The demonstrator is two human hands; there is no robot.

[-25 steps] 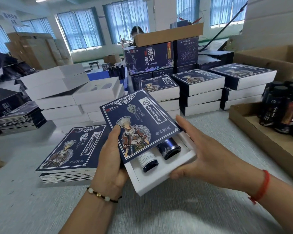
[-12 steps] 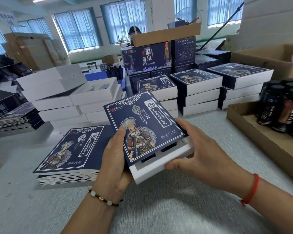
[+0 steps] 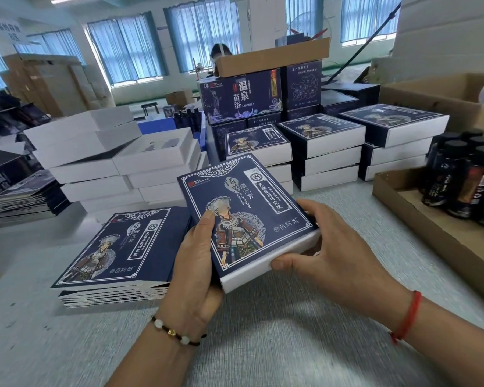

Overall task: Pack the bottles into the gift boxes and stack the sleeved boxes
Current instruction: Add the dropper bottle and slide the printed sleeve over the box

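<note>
I hold a white gift box (image 3: 266, 263) inside a dark blue printed sleeve (image 3: 243, 208) above the table. My left hand (image 3: 196, 263) grips the sleeve's left side, thumb on its top face. My right hand (image 3: 327, 247) holds the box's right end, thumb on the white edge and fingers behind. The bottles inside are hidden by the sleeve. Dark loose bottles (image 3: 464, 177) stand in a cardboard tray (image 3: 419, 219) at the right. Sleeved boxes (image 3: 324, 146) sit stacked in columns behind.
A pile of flat blue sleeves (image 3: 115, 252) lies just left of my hands. White unsleeved boxes (image 3: 101, 160) are piled at the back left. Large blue cartons (image 3: 241, 96) and an open cardboard box (image 3: 436, 99) stand at the back. A person sits far behind.
The sleeve has slid fully over the white box, covering the two bottles that showed a second ago. My right hand moved with the box end toward the left hand.
</note>
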